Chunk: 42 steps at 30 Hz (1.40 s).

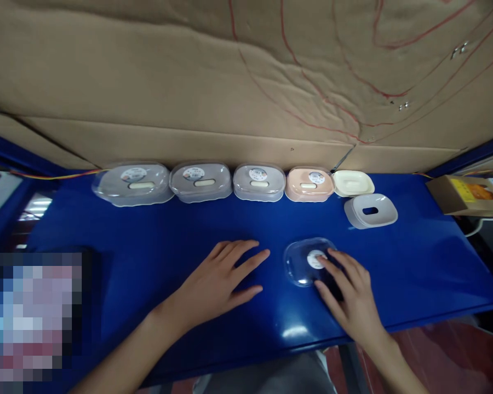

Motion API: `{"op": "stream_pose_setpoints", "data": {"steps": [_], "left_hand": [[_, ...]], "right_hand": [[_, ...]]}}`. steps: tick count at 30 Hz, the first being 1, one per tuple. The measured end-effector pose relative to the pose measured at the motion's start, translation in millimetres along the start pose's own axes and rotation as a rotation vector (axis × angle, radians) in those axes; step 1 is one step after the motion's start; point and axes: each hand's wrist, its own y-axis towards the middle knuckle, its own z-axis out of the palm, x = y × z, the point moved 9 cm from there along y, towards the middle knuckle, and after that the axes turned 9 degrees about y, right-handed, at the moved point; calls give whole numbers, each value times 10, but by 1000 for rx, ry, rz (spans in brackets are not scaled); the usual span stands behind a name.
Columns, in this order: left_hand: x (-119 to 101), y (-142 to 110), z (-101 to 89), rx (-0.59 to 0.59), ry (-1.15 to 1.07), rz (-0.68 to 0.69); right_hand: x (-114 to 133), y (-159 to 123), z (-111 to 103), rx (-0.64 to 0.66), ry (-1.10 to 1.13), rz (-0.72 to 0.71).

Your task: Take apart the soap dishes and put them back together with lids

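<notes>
- My right hand (351, 298): fingers spread and resting on the near right edge of a clear plastic lid (308, 262); touching it, nothing clasped.
- Clear plastic lid: lies flat on the blue table (148, 246), near the front edge, round white sticker in its middle, just beside my fingertips.
- My left hand (219, 282): open, palm down, flat on the blue table, left of the lid and apart from it; holds nothing.
- Grey box base (370, 212): uncovered, slot in its top, beyond the lid and to its right.
- Cream tray (352, 183): uncovered, just behind the grey base, at the right end of the back row.
- Pink lidded box (309, 184): clear lid on, just left of the cream tray.
- Three grey lidded boxes (201, 181): in one row leftward along the cardboard wall (189, 82), each with a round sticker.
- Cardboard carton (466, 194): far right, off the table's corner.
- Blurred patch, lower left: contents cannot be told.
</notes>
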Motion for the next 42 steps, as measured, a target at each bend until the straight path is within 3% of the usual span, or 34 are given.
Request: {"op": "stream_pose_setpoints", "data": {"steps": [5,8,10,14,17,20,24,30,37,42], "left_hand": [[-39,-5,89,65,-67,-3],[-33,-13,163,105,-86,-13],[-39,-18,189,129,-100,-12],[-100,-20,186,145,-114,12],[-145,-14,202,150,-114,13],[-146,-6,249,164,-108,-10],[-136,-6,252,149,-135,-11],[-114,-17,64,24,-282,-23],[-48,-26,-52,-92,-314,-49],[-16,-29,-51,-104,-311,-53]], "right_hand": [[552,125,316,203,-12,-195],[469,297,166,199,-1,-266],[96,506,-128,73,-55,-202],[-1024,862,-695,-136,-189,26],[-1683,937,-802,-114,-197,122],[-1892,862,-725,-65,-138,110],[-1684,653,-591,-57,-138,95],[-1011,423,-322,-42,-107,84],[-239,424,97,32,83,20],[37,470,288,96,300,-6]]}}
